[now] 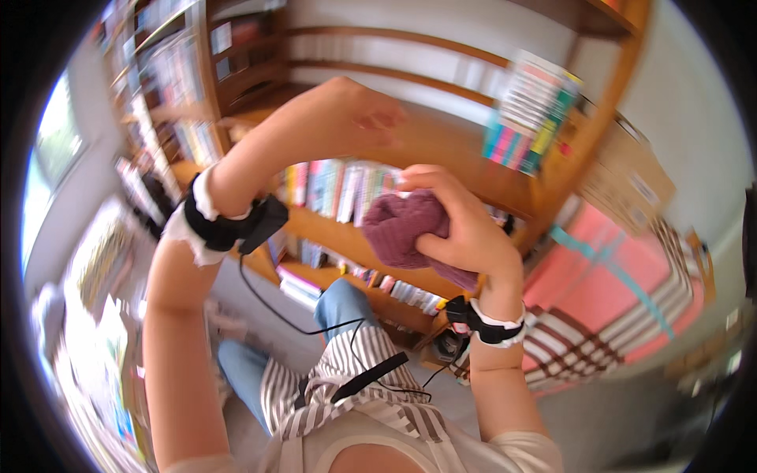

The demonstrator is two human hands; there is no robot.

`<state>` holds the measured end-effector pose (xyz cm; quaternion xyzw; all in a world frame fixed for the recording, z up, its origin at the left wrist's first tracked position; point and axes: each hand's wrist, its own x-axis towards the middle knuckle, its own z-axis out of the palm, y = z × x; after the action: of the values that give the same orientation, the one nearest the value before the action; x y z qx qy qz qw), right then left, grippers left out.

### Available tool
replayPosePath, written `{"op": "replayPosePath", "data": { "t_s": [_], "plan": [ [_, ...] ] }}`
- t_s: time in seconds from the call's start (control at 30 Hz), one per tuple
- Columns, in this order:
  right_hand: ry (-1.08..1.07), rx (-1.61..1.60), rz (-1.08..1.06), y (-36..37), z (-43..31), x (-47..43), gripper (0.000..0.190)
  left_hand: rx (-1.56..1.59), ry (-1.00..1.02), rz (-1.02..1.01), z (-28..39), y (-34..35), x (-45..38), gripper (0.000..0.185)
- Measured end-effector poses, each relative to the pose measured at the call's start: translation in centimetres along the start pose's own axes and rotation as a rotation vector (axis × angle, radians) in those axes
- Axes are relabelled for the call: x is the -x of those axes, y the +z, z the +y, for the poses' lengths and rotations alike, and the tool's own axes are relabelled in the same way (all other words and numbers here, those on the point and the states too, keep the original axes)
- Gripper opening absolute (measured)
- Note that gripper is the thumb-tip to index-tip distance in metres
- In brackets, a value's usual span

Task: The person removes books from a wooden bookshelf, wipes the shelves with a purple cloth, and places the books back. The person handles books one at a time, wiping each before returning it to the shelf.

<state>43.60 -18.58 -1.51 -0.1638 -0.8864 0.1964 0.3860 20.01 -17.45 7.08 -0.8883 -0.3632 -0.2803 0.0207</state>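
A folded purple-brown cloth (408, 227) is gripped in my right hand (467, 227), in front of the wooden bookshelf. My left hand (375, 121) is raised over a wooden shelf board (437, 142), up and left of the cloth; it is blurred, its fingers bent, and I see nothing held in it. Both wrists wear black straps over white cuffs. A small group of upright books (526, 112) stands at the right end of the same board. Rows of books (337, 186) fill the shelf below.
Another full bookcase (171, 77) stands at the left, beside a window. At the right are a cardboard box (630, 171) and a pink bundle (615, 254) tied with light blue tape. Black cables hang from the wrist straps near my striped apron. Stacked papers lie at the lower left.
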Motion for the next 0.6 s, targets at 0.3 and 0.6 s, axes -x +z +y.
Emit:
{"op": "replayPosePath", "data": {
  "t_s": [0.3, 0.6],
  "plan": [
    [-0.179, -0.166, -0.333, 11.2, -2.9, -5.2, 0.052, 0.192, -0.839, 0.403, -5.6, 7.7, 27.9, 0.033],
    [-1.097, -0.151, -0.516, 19.1, -14.6, -10.7, 0.034, 0.874, -1.712, 1.349, -3.6, 17.0, 55.2, 0.047]
  ]
}}
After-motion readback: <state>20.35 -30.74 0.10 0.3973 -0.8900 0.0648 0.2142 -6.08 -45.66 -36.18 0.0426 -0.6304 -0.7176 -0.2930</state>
